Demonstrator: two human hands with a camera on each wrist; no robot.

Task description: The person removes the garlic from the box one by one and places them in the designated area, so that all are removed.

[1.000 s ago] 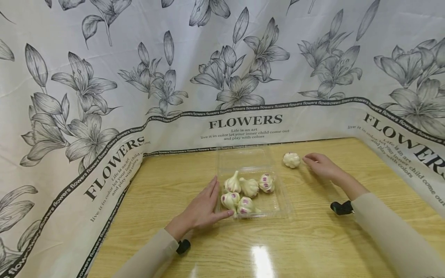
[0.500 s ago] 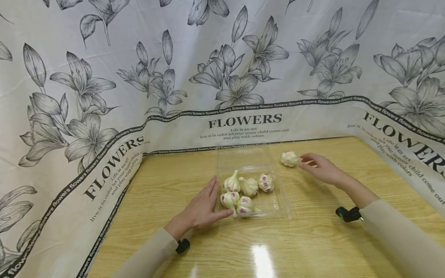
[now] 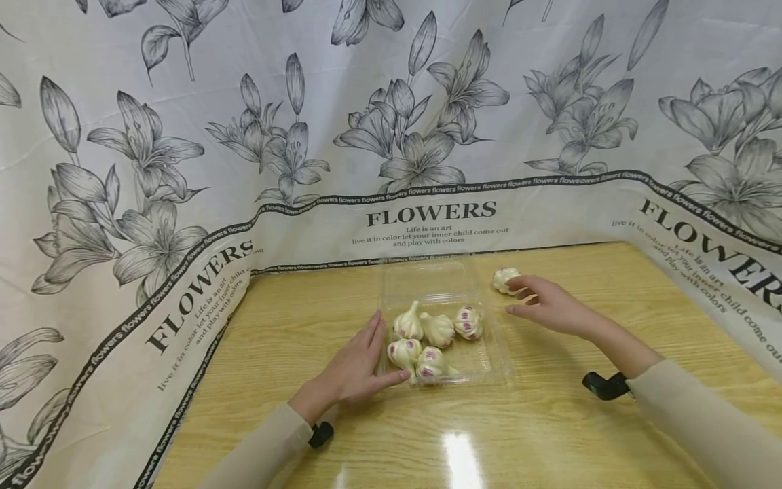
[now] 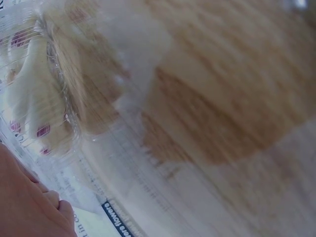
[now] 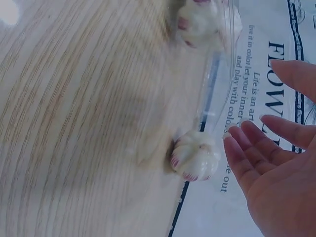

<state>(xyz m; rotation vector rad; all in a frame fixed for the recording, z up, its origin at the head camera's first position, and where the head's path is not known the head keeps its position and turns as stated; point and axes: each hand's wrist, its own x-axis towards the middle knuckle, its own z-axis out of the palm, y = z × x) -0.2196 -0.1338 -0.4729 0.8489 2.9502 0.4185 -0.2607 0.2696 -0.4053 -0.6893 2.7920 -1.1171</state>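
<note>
Floral curtain [image 3: 391,122] behind, wood-grain table [image 3: 287,312] below; reading from the left, my left hand [image 3: 359,363] lies along the left side of the clear plastic box [image 3: 476,354], fingers straight, thumb at the near edge, gripping nothing, unchanged over the last second; inside sit five garlic bulbs [image 3: 438,330], the lid [image 3: 430,280] folded back toward the curtain; near the lid's right edge, on the table, is the loose bulb [image 3: 502,280], in nearly its same spot.

Change noted at far right: my right hand [image 3: 556,304] is now farther left, thumb spread from the fingers, fingertips overlapping the loose bulb in the head view; grip wide, holding nothing; contact I cannot tell; I judge this a shift from beside the bulb to a reach over it, grasp not yet made, bulb outside the box.
</note>
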